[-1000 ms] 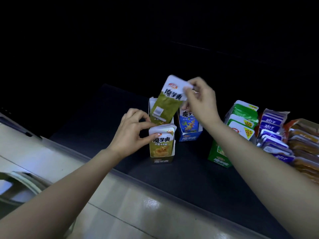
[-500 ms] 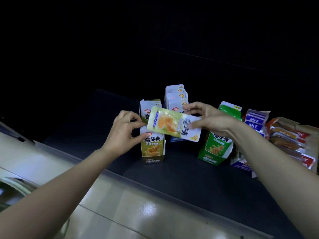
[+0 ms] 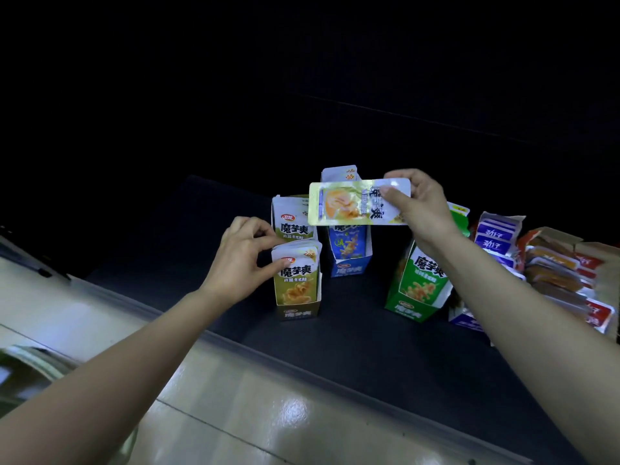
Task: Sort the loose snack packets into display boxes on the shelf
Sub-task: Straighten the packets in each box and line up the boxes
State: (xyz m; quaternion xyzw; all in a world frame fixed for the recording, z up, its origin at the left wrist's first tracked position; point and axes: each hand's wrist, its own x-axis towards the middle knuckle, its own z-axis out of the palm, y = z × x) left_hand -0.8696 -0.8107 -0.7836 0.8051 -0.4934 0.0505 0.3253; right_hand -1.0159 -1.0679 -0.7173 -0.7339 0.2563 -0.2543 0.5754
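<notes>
- Nearest us, the olive box (image 3: 297, 310) stands on the dark shelf (image 3: 335, 347). Our left hand (image 3: 241, 260) pinches the standing packets (image 3: 295, 263) inside it.
- Above and behind the olive box, our right hand (image 3: 422, 209) grips one end of the loose packet (image 3: 349, 204), held sideways in the air.
- We judge this the placing step: the packet needs turning upright and slotting in beside matching packets, likely here.
- Behind the olive box, to its right, stands the blue box (image 3: 350, 253).

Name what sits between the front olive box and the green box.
Head view: bare shelf between front olive box and green box; blue box stands farther back.
</notes>
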